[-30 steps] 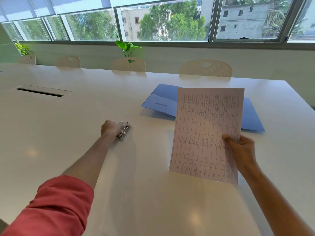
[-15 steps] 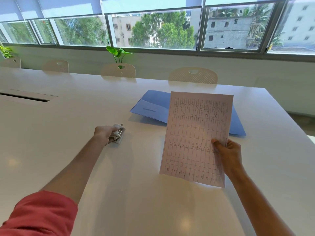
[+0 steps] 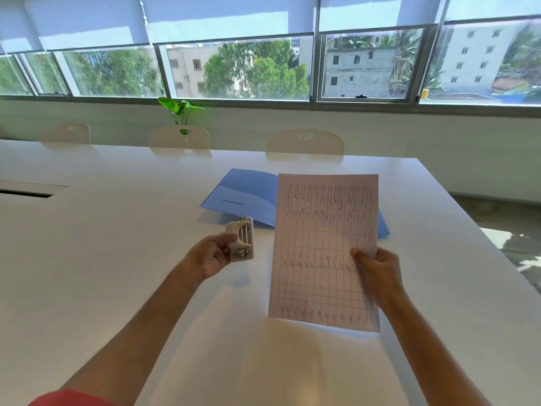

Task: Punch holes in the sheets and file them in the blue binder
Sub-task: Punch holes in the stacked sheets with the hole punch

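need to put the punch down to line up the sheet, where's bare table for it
Bare table lies left of the left hand holding the hole punch, out to the slot. Also bare between both forearms. Crowded ahead: the blue binder lies open behind the sheet in the right hand.

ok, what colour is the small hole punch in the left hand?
Off-white, with a metal part; the small plastic hole punch shows best in the head view, held off the table.

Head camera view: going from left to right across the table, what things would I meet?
Slot in the table → left hand → white hole punch it holds up → sheets → right hand gripping their right edge.
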Tool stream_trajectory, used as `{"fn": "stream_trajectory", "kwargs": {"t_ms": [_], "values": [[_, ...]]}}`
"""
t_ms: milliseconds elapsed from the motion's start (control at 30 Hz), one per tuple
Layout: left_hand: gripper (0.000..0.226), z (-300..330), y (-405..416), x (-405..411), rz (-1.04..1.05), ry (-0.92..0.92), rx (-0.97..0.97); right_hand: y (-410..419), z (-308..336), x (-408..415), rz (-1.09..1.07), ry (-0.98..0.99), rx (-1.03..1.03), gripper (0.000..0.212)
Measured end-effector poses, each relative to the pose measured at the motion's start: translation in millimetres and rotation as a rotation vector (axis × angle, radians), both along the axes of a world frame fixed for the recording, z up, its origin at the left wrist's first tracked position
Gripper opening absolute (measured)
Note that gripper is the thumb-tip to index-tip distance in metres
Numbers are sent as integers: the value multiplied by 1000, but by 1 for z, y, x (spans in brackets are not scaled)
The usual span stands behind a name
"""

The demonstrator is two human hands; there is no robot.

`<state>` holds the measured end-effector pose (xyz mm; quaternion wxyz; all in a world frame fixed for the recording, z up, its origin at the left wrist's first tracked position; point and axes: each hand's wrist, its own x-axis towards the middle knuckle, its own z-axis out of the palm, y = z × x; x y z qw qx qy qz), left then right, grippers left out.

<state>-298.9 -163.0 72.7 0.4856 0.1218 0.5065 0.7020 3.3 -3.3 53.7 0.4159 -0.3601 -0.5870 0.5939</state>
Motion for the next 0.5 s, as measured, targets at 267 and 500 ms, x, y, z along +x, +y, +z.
{"fn": "stream_trajectory", "kwargs": {"t_ms": [267, 500], "values": [[41, -6, 12, 21, -119, 107, 42, -1, 0, 20, 38, 5, -27, 11], [44, -11, 22, 36, -194, 198, 39, -4, -2, 25, 25, -12, -57, 10]]}}
